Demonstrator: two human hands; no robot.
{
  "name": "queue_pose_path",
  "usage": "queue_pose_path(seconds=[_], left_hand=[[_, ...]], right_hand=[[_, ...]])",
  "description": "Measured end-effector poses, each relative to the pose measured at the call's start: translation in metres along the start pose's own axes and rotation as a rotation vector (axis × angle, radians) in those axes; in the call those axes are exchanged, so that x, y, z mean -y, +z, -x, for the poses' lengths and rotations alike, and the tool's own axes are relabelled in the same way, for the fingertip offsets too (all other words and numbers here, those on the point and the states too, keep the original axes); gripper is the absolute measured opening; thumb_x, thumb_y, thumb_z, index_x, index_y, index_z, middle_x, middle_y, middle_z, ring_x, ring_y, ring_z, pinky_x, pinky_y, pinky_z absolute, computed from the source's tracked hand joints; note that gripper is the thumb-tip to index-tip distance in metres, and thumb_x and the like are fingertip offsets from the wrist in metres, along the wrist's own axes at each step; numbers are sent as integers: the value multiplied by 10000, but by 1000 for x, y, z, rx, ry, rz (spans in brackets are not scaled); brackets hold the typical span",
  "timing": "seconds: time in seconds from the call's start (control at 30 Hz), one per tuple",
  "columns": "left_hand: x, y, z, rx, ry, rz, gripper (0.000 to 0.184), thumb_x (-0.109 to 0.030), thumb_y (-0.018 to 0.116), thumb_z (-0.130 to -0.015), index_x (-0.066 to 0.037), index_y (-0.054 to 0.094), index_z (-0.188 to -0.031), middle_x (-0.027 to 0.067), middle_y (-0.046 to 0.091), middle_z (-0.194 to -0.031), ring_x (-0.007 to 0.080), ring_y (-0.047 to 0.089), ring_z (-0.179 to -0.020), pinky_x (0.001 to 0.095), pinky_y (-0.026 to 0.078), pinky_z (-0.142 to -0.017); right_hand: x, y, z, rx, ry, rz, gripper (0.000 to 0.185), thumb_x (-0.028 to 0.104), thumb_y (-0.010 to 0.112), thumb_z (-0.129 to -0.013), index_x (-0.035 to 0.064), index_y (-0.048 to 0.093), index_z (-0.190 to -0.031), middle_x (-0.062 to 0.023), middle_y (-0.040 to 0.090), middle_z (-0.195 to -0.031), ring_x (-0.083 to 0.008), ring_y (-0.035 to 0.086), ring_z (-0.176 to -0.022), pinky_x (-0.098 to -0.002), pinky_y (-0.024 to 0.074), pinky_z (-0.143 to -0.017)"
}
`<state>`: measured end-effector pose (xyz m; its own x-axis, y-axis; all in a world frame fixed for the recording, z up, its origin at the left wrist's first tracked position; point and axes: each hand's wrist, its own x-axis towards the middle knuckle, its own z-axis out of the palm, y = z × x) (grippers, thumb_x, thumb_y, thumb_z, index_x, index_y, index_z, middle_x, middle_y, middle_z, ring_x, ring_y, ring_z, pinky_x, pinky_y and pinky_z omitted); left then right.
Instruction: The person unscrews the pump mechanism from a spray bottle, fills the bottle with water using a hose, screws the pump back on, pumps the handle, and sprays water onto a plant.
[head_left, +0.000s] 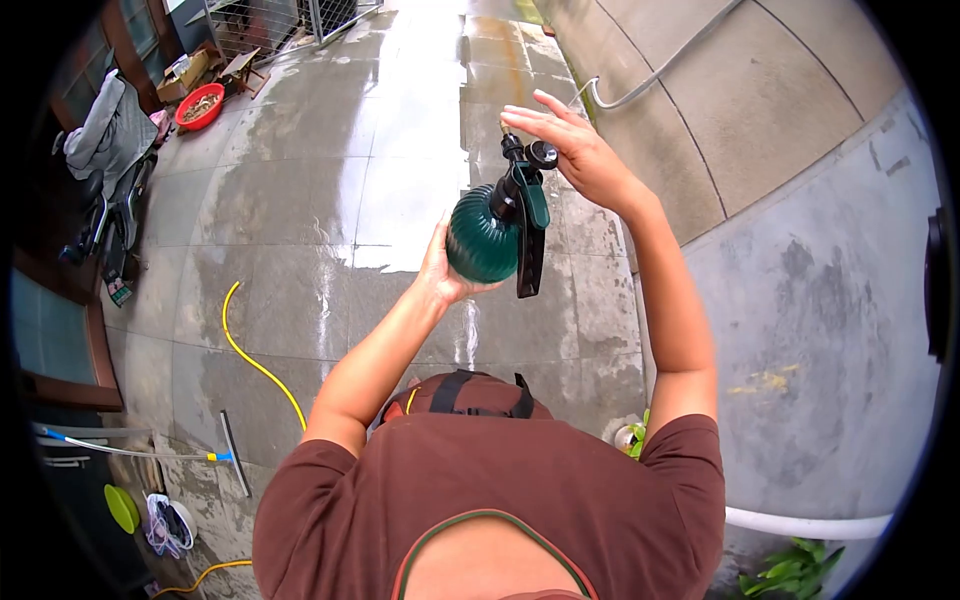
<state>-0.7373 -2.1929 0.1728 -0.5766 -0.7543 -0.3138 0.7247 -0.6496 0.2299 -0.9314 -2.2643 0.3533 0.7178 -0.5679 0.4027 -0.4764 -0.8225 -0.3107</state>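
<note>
A dark green ribbed pump spray bottle (482, 235) is held up in front of me, tilted, with its black neck and brass nozzle tip pointing away. My left hand (445, 272) cups the round body from the left and below, its fingers partly hidden behind the bottle. At the top end, my right hand (585, 155) has its fingers stretched out flat over the nozzle. Its palm side is close to the black round pump knob (542, 154); whether they touch I cannot tell. The green trigger (537, 207) and black handle (531, 262) face right, with no fingers on them.
Wet grey paving (300, 270) spreads ahead. A yellow hose (258, 366) and a floor squeegee (234, 455) lie to the left, near a green basin (122, 509). A covered scooter (115, 170) and red basin (200, 107) stand farther off. A concrete wall (820, 330) runs along the right.
</note>
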Motion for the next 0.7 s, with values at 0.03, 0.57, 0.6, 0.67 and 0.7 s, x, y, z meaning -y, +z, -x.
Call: queue_pose_path(seconds=[0.03,0.57,0.6,0.67,0.7], left_hand=[[0,1,2,-10,-9,-2,611,-635,396,-936,-239,527,-1382,75,565,-1389,299,554,-1256,645,362,-1031],[-24,-19,2,-84,77,-26,607,-667,435,-899,-263,568,-1333,59,595,-1346,297,557,-1234,633,382,-997],[-24,-18,3,-54,89,-43,601,-664,419,-908,-265,569,-1332,56,596,-1344,292,559,-1232,633,385,-995],[-25,-13,6,-60,115,-95,581,-657,378,-926,-280,579,-1319,41,610,-1327,286,574,-1212,639,388,-994],[-24,-13,4,-88,104,-82,644,-698,363,-910,-269,553,-1351,67,586,-1358,301,553,-1242,639,348,-1022]], right_hand=[[-1,-1,-4,55,-2,34,719,-174,407,-758,163,562,-1373,-41,564,-1402,-316,374,-1416,-433,310,-1177],[107,19,30,32,276,72,684,-7,561,-863,111,347,-1502,-150,695,-889,-318,680,-824,-401,539,-765],[116,21,28,15,238,-61,663,-28,559,-857,103,390,-1484,-154,695,-900,-305,685,-839,-387,543,-775],[118,19,19,32,12,-97,579,-13,556,-860,112,478,-1420,-145,710,-906,-295,701,-818,-375,561,-740],[117,15,13,39,-101,-115,541,-5,554,-862,116,521,-1389,-140,718,-909,-291,709,-808,-369,570,-723]])
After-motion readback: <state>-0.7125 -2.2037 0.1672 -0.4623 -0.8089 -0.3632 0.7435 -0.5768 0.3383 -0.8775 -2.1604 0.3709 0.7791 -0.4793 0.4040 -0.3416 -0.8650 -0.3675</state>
